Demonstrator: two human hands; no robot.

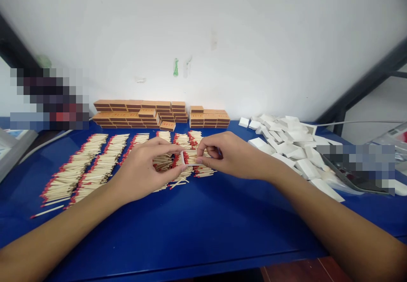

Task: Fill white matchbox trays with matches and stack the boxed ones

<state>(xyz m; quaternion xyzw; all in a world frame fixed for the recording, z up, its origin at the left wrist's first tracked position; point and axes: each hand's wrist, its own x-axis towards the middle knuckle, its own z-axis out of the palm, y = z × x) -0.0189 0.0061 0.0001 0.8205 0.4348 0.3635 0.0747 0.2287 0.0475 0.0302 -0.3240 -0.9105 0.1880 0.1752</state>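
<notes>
My left hand (149, 163) grips the left end of a small white matchbox tray (182, 158) between thumb and fingers. Matches (191, 157) with pale sticks show inside the tray's edges. At its right end, my right hand (222, 154) is closed, thumb and forefinger pinched at the ends of these matches; its other fingers are curled. Directly behind and below the hands, rows of loose red-headed matches (205, 171) lie on the blue table (190, 231), partly hidden by my left hand.
Orange-brown matchboxes (127, 116) stand stacked along the wall, with a single matchbox (167, 126) in front. More match rows (71, 176) spread at the left. White trays (286, 138) are heaped at the right beside a dark, blurred object (346, 171). A white cable (44, 144) runs at left.
</notes>
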